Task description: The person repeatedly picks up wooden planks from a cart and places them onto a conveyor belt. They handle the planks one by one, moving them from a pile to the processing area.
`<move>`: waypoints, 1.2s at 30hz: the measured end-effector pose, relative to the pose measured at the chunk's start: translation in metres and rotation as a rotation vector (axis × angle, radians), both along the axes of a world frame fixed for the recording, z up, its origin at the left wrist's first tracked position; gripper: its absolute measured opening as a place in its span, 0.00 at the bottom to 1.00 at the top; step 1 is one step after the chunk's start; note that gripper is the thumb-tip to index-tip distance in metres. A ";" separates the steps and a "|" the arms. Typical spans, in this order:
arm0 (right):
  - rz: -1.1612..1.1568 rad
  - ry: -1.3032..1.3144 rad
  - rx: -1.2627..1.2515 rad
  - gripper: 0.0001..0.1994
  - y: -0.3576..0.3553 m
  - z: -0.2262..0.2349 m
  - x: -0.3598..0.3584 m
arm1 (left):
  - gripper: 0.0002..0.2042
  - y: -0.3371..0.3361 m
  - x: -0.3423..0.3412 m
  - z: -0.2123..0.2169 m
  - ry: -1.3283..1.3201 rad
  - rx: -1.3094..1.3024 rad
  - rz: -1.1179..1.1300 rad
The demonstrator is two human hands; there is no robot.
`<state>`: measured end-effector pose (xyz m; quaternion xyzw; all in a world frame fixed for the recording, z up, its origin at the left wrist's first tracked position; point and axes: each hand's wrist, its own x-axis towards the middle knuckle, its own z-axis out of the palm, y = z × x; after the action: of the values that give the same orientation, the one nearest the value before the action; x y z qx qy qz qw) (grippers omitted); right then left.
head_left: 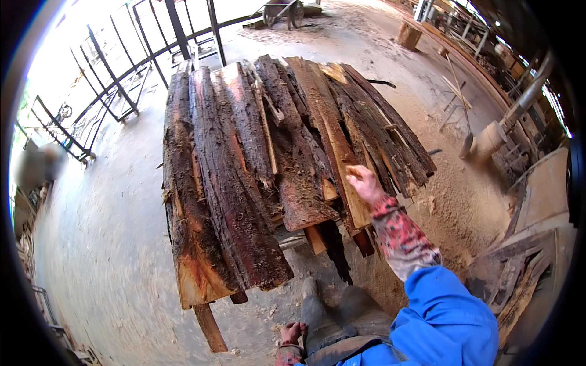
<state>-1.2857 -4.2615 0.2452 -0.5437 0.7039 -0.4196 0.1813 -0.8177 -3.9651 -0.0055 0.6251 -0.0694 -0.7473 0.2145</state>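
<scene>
A wide stack of long bark-covered wood slabs (244,158) lies in front of me, the slabs side by side with ends pointing toward me. Over its right part is my right hand (364,184), fingers curled in, above a slab with a pale sawn edge (342,161). Something small and brownish shows at those fingertips, too small to name. My left hand (293,333) hangs low beside my leg, loosely closed, with nothing showing in it. Red patterned cuffs cover both wrists.
Sawdust (452,201) is heaped right of the stack, with a long-handled shovel (467,143) beyond it. Black metal frames (116,79) stand at the far left. More wood pieces (519,280) lie at the near right. A wheelbarrow (284,12) is at the back.
</scene>
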 end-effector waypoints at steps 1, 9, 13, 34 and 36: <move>0.001 0.012 -0.025 0.13 0.022 0.007 0.007 | 0.06 -0.002 0.005 -0.008 0.024 -0.001 -0.009; -0.303 -0.207 0.055 0.09 0.223 -0.017 0.052 | 0.11 -0.060 0.012 0.001 -0.086 -0.071 -0.344; -0.456 -0.484 0.135 0.09 0.315 -0.064 0.088 | 0.10 -0.066 0.015 0.003 -0.056 -0.070 -0.464; -1.060 -0.460 0.359 0.12 0.703 -0.183 0.214 | 0.11 0.000 -0.093 -0.021 -0.058 -0.585 -1.789; -1.243 -0.454 0.380 0.12 0.751 -0.196 0.243 | 0.11 0.017 -0.121 -0.009 -0.097 -0.428 -1.711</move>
<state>-1.0431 -3.5103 0.0490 0.1034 0.8910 -0.4186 0.1420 -0.9386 -3.9477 -0.0146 0.3363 -0.6610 -0.5953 -0.3091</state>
